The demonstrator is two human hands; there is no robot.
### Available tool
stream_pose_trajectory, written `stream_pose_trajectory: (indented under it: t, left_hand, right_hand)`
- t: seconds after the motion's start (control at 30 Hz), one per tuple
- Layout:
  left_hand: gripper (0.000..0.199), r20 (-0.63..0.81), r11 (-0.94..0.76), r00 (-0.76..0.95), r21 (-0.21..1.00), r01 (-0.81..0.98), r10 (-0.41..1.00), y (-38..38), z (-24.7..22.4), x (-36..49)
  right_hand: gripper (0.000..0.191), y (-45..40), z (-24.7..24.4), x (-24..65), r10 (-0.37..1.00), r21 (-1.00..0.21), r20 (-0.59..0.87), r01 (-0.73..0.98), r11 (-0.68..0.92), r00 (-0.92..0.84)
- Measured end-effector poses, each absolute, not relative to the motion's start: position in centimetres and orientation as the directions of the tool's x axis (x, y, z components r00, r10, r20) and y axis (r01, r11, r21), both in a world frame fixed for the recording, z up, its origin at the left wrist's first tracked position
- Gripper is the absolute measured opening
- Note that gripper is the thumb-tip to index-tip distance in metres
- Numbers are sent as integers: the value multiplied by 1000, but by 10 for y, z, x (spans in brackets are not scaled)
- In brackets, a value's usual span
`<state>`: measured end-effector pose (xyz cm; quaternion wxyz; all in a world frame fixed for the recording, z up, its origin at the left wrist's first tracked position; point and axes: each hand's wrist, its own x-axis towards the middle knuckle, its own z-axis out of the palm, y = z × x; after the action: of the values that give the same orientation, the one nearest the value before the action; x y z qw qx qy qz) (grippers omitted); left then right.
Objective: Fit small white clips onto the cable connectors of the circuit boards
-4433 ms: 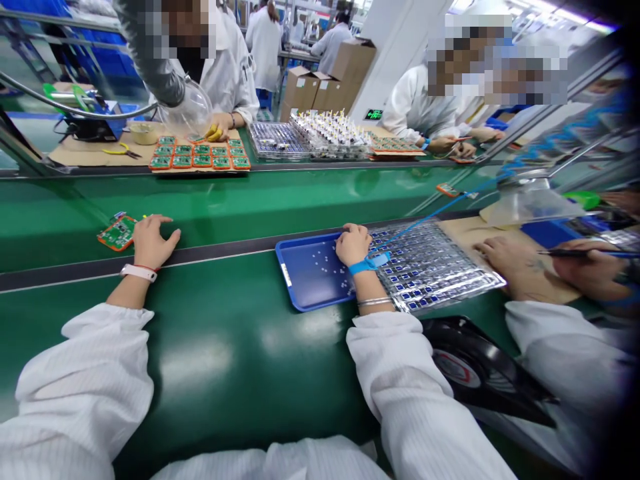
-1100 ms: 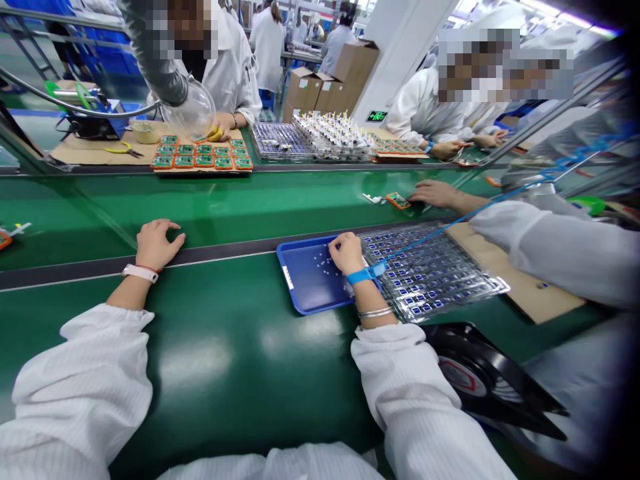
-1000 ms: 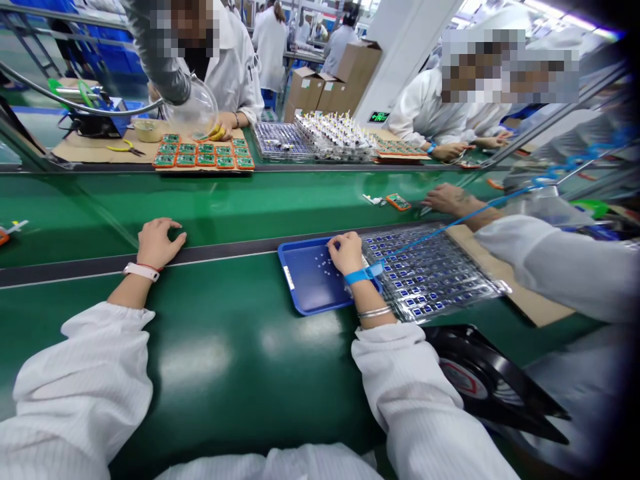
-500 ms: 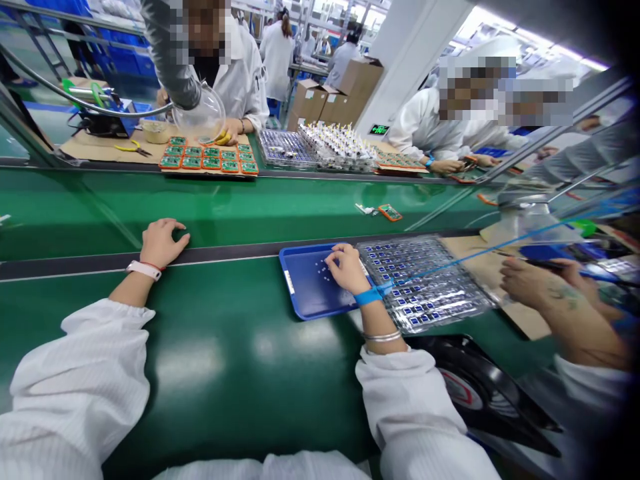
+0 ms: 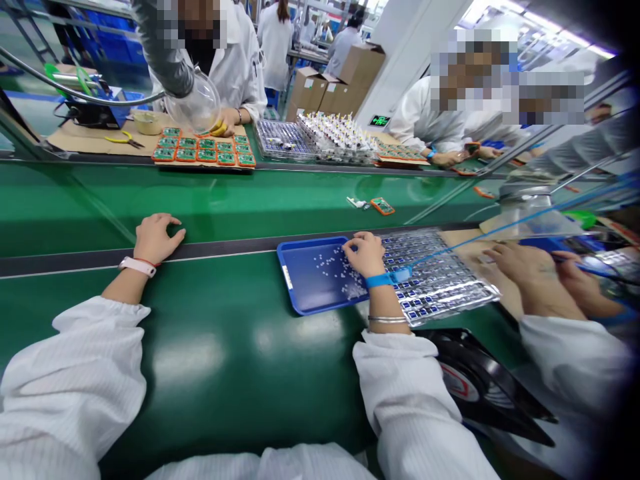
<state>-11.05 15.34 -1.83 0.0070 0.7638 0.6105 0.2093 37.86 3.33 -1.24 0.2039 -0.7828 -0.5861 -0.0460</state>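
Note:
My left hand (image 5: pixel 158 239) rests at the dark edge strip beside the green belt, thumb and fingers apart, holding nothing. Over the right side of a blue tray (image 5: pixel 313 279) is my right hand (image 5: pixel 366 253), its thumb and index finger pinched together; whatever may be between the fingertips is too small to make out. Small whitish pieces (image 5: pixel 354 288) lie scattered in the tray. Right beside it, a clear plastic tray (image 5: pixel 440 273) holds rows of small blue and white parts. A blue strap with a cord circles my right wrist.
An orange-framed circuit board (image 5: pixel 383 206) and white bits (image 5: pixel 357 202) lie on the green belt (image 5: pixel 250 207). A co-worker's hands (image 5: pixel 530 267) are at the right. Below them sits a black fan-like device (image 5: pixel 480 380). Across the belt, people work near boards (image 5: pixel 200 150).
My right hand has moved right, from over the tray's middle to its right edge, uncovering more whitish pieces. The co-worker's near hand at the right has shifted left. My left hand keeps its pose.

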Motion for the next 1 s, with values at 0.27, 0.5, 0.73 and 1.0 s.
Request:
stream_pose_trajectory:
  t: [0.27, 0.5, 0.73, 1.0]
  left_hand:
    - [35, 314, -264, 173, 276, 924, 934, 154, -19, -111]
    - [35, 308, -251, 164, 268, 930, 937, 154, -18, -111]
    - [34, 314, -261, 173, 265, 928, 934, 153, -17, -111]
    - [35, 314, -300, 209, 277, 913, 926, 156, -18, -113]
  right_hand:
    - [12, 35, -26, 375, 914, -253, 306, 948, -192, 267]
    - [9, 34, -23, 371, 914, -251, 281, 941, -225, 294]
    - [16, 30, -20, 374, 929, -255, 290, 954, -156, 229]
    - [34, 34, -20, 367, 954, -335, 299, 936, 106, -1]
